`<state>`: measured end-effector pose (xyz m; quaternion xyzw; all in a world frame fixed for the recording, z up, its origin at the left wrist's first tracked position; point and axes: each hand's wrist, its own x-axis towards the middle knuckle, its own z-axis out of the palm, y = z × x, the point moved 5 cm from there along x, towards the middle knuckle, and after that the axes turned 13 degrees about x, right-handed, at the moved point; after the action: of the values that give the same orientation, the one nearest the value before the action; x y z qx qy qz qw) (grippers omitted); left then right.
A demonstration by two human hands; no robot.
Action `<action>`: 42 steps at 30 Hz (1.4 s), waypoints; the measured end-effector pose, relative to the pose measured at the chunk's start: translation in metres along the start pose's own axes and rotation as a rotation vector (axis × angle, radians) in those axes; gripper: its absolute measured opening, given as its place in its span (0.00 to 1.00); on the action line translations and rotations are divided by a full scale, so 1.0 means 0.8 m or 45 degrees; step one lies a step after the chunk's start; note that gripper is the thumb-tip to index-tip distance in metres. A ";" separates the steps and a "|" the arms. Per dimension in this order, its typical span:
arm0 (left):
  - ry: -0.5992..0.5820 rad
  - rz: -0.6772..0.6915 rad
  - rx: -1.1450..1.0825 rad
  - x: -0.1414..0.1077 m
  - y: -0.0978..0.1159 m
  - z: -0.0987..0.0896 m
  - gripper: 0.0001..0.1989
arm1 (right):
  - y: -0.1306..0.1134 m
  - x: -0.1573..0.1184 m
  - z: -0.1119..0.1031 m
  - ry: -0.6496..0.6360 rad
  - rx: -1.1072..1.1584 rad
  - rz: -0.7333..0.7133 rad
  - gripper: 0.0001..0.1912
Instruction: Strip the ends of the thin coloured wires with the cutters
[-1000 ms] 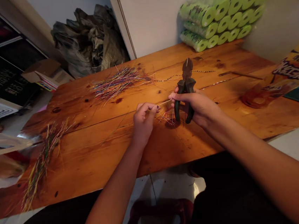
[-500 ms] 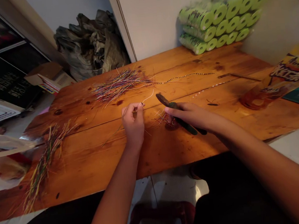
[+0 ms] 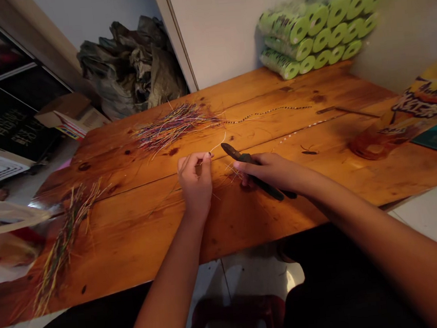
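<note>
My left hand (image 3: 197, 177) pinches a thin pale wire (image 3: 220, 142) between thumb and index finger; a small dark bit shows at the fingertips. Just right of it, my right hand (image 3: 267, 169) is wrapped round dark-handled pliers (image 3: 233, 151), whose head points up and left towards the wire. Several thin wire pieces (image 3: 232, 171) lie below the pliers' head, beside my right fingers. Behind my hands a bundle of coloured wires (image 3: 174, 126) lies on the wooden table (image 3: 141, 248), with a dark dotted strand (image 3: 267, 112) stretching to the right from it.
A second wire bundle (image 3: 65, 240) lies at the left, beside a plastic bag (image 3: 5, 241). An orange drink bottle (image 3: 402, 110) is at the right. Green rolls (image 3: 318, 36) are stacked at the back right. A thin metal tool (image 3: 352, 112) lies near the bottle.
My right hand and the pliers have moved slightly left, bringing the pliers' head closer to the wire. My left hand has hardly moved.
</note>
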<state>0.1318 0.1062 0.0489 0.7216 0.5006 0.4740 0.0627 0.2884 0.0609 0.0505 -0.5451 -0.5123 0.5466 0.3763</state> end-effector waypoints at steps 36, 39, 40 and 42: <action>-0.456 -0.153 -0.428 -0.006 -0.015 0.042 0.10 | 0.016 0.005 -0.067 0.080 -0.306 0.144 0.27; -0.518 0.064 -0.087 -0.009 -0.005 0.045 0.13 | 0.009 -0.001 -0.065 0.113 -0.531 0.141 0.25; -0.515 0.117 0.015 -0.009 -0.003 0.044 0.14 | 0.008 -0.003 -0.065 0.126 -0.553 0.147 0.25; -0.488 0.156 0.137 -0.009 -0.002 0.043 0.15 | 0.006 -0.005 -0.068 0.135 -0.548 0.158 0.25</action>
<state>0.1558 0.1146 0.0249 0.8301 0.4592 0.3035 0.0891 0.3428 0.0644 0.0529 -0.6712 -0.5620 0.4176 0.2434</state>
